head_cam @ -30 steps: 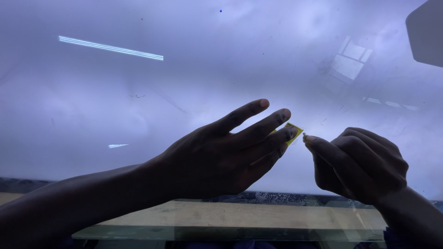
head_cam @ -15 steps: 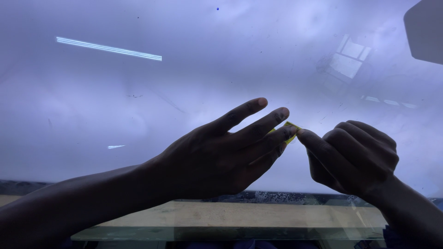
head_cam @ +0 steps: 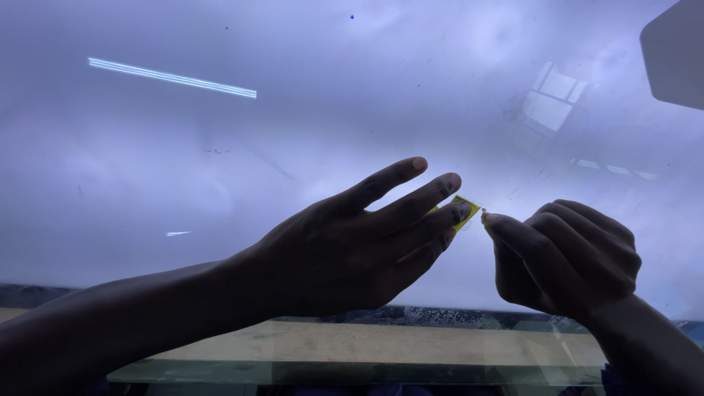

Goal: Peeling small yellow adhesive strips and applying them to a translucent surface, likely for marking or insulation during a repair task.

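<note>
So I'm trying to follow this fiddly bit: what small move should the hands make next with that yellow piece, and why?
Probably bring the right hand a touch leftward so its fingertip meets the yellow piece. The left hand has that piece at its fingertips against the glass pane, and the right fingertip sits just beside its corner, with a thin gap showing. What the right fingertip carries, if anything, is too small to tell.

Big hazy glass pane (head_cam: 308, 125) filling pretty much everything

There's a bright streak reflection (head_cam: 172, 77) upper left, a window reflection (head_cam: 554, 95) on the right, a dark rounded panel (head_cam: 675, 55) in the top corner, and a wooden ledge (head_cam: 367, 343) running below the glass.
</note>
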